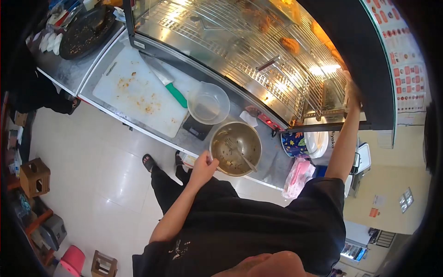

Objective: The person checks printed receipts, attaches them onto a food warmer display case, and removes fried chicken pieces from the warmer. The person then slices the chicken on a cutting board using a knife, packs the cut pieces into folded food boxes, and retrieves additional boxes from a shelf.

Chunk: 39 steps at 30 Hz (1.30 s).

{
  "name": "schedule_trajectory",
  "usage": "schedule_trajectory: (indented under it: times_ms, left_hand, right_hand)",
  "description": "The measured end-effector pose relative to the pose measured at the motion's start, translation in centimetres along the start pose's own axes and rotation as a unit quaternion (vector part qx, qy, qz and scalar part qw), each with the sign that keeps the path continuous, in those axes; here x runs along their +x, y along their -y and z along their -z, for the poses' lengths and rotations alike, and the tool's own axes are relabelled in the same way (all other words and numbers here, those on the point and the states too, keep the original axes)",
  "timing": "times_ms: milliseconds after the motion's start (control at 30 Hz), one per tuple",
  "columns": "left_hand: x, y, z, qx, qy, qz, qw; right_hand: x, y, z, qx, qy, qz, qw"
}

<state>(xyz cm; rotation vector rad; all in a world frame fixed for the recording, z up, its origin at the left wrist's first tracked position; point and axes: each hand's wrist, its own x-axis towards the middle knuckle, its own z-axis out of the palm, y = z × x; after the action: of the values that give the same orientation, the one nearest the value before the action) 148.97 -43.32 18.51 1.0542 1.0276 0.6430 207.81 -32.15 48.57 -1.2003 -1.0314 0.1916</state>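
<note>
My left hand point(203, 170) is closed at the near left rim of a metal mixing bowl point(251, 138), its fingertips at the edge. Inside the bowl lies a fork point(242, 154), its handle over the rim, with dark food bits and residue around it. My right arm reaches up to the right end of a lit food warmer point(203, 76). There my right hand point(351, 92) is blurred and partly hidden by the dark frame, so its fingers do not show clearly. Nearest to it are browned fried pieces point(337, 57) on the wire rack point(286, 85).
Left of the bowl are a clear plastic tub point(208, 102), a black scale point(197, 128) and a white cutting board point(124, 99). A green-handled knife point(175, 94) lies on the board, blade toward the warmer. Pink plastic packaging point(299, 177) sits at the counter's right end. Another person's dark-clothed leg point(50, 97) shows at left.
</note>
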Motion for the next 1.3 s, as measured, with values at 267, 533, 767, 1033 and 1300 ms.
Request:
schedule_trajectory:
  times_ms: [267, 533, 767, 1033, 1300]
  left_hand:
    - [4.1, 0.5, -2.3, 0.055, 0.0, -0.028, 0.998]
    - [5.8, 1.8, -4.3, 0.067, -0.015, -0.065, 0.996]
    - [6.6, 2.3, -7.0, 0.02, 0.044, -0.046, 0.998]
    - [7.2, 3.7, -8.6, 0.024, 0.076, -0.058, 0.995]
    - [8.2, 4.9, -9.7, -0.003, 0.092, -0.053, 0.994]
  right_hand:
    - [0.6, -2.0, -0.9, -0.447, 0.204, 0.087, 0.866]
    - [-1.9, 1.9, -4.4, -0.481, 0.143, 0.132, 0.855]
    - [-2.2, 2.8, -5.4, -0.514, 0.131, 0.154, 0.834]
    - [-2.9, 4.0, -6.5, -0.547, 0.109, 0.181, 0.81]
    - [-3.9, 5.2, -7.1, -0.588, 0.085, 0.21, 0.776]
